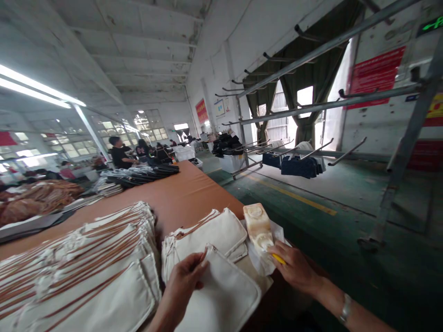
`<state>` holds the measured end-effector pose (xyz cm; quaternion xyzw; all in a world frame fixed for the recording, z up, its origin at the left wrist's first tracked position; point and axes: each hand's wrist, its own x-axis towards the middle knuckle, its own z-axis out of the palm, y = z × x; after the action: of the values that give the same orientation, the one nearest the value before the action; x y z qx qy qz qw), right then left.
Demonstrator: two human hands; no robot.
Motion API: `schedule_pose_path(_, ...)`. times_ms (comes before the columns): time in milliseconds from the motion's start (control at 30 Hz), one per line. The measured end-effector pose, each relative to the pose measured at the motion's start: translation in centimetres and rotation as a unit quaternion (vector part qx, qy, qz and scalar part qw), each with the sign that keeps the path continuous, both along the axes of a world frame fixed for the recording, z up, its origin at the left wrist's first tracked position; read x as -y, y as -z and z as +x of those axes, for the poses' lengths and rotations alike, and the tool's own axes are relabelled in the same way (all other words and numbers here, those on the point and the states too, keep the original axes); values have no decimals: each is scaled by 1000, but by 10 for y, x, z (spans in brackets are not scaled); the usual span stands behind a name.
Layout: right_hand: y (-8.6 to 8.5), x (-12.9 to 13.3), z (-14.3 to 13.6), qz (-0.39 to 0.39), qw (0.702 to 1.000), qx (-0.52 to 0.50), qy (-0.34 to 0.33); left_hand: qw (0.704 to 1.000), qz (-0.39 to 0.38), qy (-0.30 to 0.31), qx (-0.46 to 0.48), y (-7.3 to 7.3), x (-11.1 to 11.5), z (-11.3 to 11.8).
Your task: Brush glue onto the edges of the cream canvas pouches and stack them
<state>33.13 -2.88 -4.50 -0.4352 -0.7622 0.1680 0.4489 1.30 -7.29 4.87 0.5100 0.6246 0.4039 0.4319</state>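
My left hand (pixel 187 282) pinches the upper corner of a white fabric piece (pixel 226 293) at the bottom centre. At its right, my right hand (pixel 294 265) is closed round a yellow-handled tool (pixel 278 259), whose far end is hidden at the mouth of a stained, pale plastic container (pixel 258 221). That container lies on white sheeting (pixel 278 230) at the table's right edge. Just beyond my left hand is a small stack of white pieces (pixel 211 235) with brown cords. A larger corded stack (pixel 114 267) fills the left.
The brown table (pixel 180 189) stretches away, with dark folded items (pixel 145 174) and brown bundles (pixel 41 196) on its left. A metal rack (pixel 398 170) with prongs stands at right, holding dark blue pieces (pixel 299 167). A person in black (pixel 119 157) is farther back.
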Motion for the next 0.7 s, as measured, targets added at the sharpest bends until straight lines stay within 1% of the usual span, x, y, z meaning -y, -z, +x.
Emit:
schedule_pose_path(67,-10,8,-2,14,1000,-6,-7,1000,0,-14,24,0,5,1)
schedule_pose_path(133,-27,14,-7,10,999,-45,0,999,3,-24,34,1,8,2)
schedule_pose_path(200,-51,21,-16,-10,992,-122,14,999,-1,-8,37,3,10,3)
schedule_pose_path(300,-89,33,-33,-57,967,-248,27,999,1,6,40,9,12,7)
schedule_pose_path(367,-110,41,-45,-79,952,-296,0,999,10,3,38,13,13,12)
schedule_pose_path(400,-117,44,-51,-83,949,-304,-20,999,12,2,35,15,13,16)
schedule_pose_path(467,-125,47,-61,-74,951,-295,-54,1000,19,0,24,18,15,23)
schedule_pose_path(567,-125,44,-72,-44,966,-242,-84,999,38,6,14,17,19,32)
schedule_pose_path(633,-122,39,-75,-20,973,-214,-88,999,43,27,14,16,22,35)
schedule_pose_path(700,-121,36,-73,12,977,-200,-75,998,45,40,15,16,24,36)
